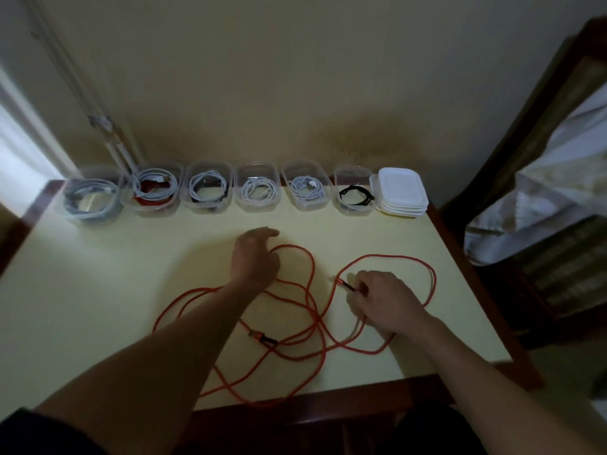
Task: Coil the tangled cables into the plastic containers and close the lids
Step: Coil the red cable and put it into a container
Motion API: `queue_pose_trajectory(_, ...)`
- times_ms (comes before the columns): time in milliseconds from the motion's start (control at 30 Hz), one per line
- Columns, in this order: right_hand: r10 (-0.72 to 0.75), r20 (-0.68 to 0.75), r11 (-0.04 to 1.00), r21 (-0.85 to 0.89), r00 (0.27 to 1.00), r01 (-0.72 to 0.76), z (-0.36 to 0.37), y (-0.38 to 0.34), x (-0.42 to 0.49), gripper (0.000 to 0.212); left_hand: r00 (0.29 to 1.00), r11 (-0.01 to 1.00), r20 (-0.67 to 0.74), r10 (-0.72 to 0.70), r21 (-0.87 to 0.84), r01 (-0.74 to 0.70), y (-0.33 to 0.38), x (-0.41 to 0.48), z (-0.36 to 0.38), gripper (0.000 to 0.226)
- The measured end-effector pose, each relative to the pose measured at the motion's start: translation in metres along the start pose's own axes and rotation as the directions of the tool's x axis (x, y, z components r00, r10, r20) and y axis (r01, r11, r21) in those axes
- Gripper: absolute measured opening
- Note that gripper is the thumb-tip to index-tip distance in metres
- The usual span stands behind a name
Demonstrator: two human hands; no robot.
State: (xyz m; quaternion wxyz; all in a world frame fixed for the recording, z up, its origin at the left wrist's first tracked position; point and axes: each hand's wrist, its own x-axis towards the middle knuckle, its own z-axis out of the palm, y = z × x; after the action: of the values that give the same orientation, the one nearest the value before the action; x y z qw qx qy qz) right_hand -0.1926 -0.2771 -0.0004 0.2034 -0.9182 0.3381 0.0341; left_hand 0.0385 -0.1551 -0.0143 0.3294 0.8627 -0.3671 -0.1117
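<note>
A long orange cable (310, 277) sprawls in loose tangled loops over the pale yellow table (98, 290). My right hand (381, 297) pinches one connector end of the cable (345, 284) between thumb and fingers. My left hand (254, 257) hovers over a loop near the table's middle, fingers relaxed and holding nothing. The cable's other plug (261, 336) lies near the front. Several clear plastic containers (258, 188) stand in a row along the back, each with a coiled cable inside and no lid on.
A stack of white lids (402, 192) sits at the right end of the container row. A wall rises right behind the containers. A dark wooden chair (542, 224) with cloth on it stands to the right of the table.
</note>
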Motion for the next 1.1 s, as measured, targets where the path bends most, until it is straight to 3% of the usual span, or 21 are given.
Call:
queue_pose_trajectory(67, -0.103, -0.1, 0.994, 0.034, 0.99, 0.107, -0.011, -0.015, -0.003, 0.017, 0.996, 0.991, 0.033, 0.082, -0.11, -0.078, 0.027, -0.015, -0.015, 0.036)
queue_pose_trajectory(133, -0.222, -0.216, 0.972, 0.028, 0.951, 0.233, -0.026, -0.035, -0.009, 0.006, 0.97, 0.97, 0.171, 0.173, -0.2, -0.138, 0.057, -0.032, -0.035, 0.031)
queue_pose_trajectory(267, -0.382, -0.406, 0.908, 0.0, 0.83, 0.418, -0.058, -0.072, -0.034, 0.008, 0.858, 0.958, 0.45, 0.248, -0.243, -0.15, 0.099, -0.07, -0.082, 0.059)
queue_pose_trajectory(367, -0.401, -0.487, 0.875, 0.048, 0.776, 0.482, -0.076, -0.098, -0.064, 0.005, 0.847, 0.961, 0.478, 0.233, -0.248, -0.125, 0.112, -0.101, -0.123, 0.052)
queue_pose_trajectory(467, -0.382, -0.479, 0.861, 0.127, 0.79, 0.493, -0.084, -0.129, -0.092, 0.006, 0.833, 0.965, 0.495, 0.246, -0.21, -0.16, 0.112, -0.129, -0.161, 0.034)
queue_pose_trajectory(567, -0.383, -0.467, 0.841, 0.18, 0.797, 0.51, -0.089, -0.164, -0.122, 0.01, 0.85, 0.932, 0.477, 0.225, -0.359, -0.046, 0.104, -0.158, -0.193, 0.031)
queue_pose_trajectory(633, -0.378, -0.443, 0.787, 0.308, 0.813, 0.534, -0.092, -0.183, -0.143, 0.014, 0.857, 0.87, 0.477, 0.197, -0.488, 0.072, 0.101, -0.18, -0.213, 0.029)
queue_pose_trajectory(700, -0.35, -0.433, 0.711, 0.455, 0.831, 0.536, -0.094, -0.191, -0.163, 0.019, 0.857, 0.704, 0.486, 0.169, -0.668, 0.24, 0.097, -0.202, -0.231, 0.026)
queue_pose_trajectory(767, -0.298, -0.43, 0.647, 0.565, 0.852, 0.511, -0.092, -0.189, -0.179, 0.022, 0.854, 0.41, 0.498, 0.154, -0.818, 0.403, 0.09, -0.217, -0.25, 0.024)
queue_pose_trajectory(833, -0.236, -0.415, 0.583, 0.663, 0.879, 0.469, -0.089, -0.184, -0.189, 0.025, 0.865, 0.105, 0.474, 0.164, -0.881, 0.462, 0.084, -0.226, -0.27, 0.022)
queue_pose_trajectory(900, -0.175, -0.405, 0.53, 0.73, 0.897, 0.433, -0.085, -0.177, -0.196, 0.026, 0.889, -0.137, 0.435, 0.143, -0.881, 0.453, 0.078, -0.232, -0.289, 0.02)
queue_pose_trajectory(933, -0.16, -0.402, 0.522, 0.74, 0.901, 0.423, -0.083, -0.174, -0.199, 0.024, 0.898, -0.219, 0.421, 0.124, -0.871, 0.439, 0.077, -0.233, -0.296, 0.022)
queue_pose_trajectory(1000, -0.164, -0.406, 0.605, 0.678, 0.899, 0.417, -0.079, -0.169, -0.205, 0.013, 0.907, -0.323, 0.415, 0.07, -0.851, 0.414, 0.076, -0.235, -0.305, 0.029)
queue_pose_trajectory(1100, -0.167, -0.44, 0.698, 0.58, 0.882, 0.421, -0.075, -0.168, -0.209, 0.008, 0.93, -0.362, 0.368, -0.006, -0.868, 0.341, 0.077, -0.232, -0.306, 0.031)
